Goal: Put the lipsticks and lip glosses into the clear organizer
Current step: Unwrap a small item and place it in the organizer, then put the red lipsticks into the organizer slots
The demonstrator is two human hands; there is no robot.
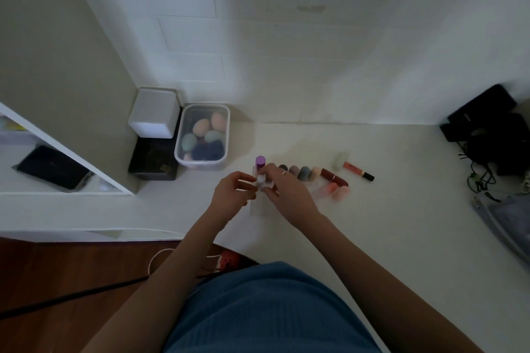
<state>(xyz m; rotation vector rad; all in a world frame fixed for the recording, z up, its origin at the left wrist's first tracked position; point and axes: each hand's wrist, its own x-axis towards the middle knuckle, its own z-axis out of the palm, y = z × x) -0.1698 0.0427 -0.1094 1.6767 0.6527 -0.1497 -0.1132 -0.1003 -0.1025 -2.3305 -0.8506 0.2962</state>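
Currently: left hand (231, 190) and right hand (282, 185) pinch a white tube (261, 180) over clear organizer (262, 203). Risk: knocking upright purple-capped tube (260, 163).

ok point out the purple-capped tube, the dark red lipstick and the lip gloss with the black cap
purple-capped tube (260, 163), head view, on its purple cap
dark red lipstick (334, 176), head view, middle of its body
lip gloss with the black cap (359, 171), head view, on the peach barrel
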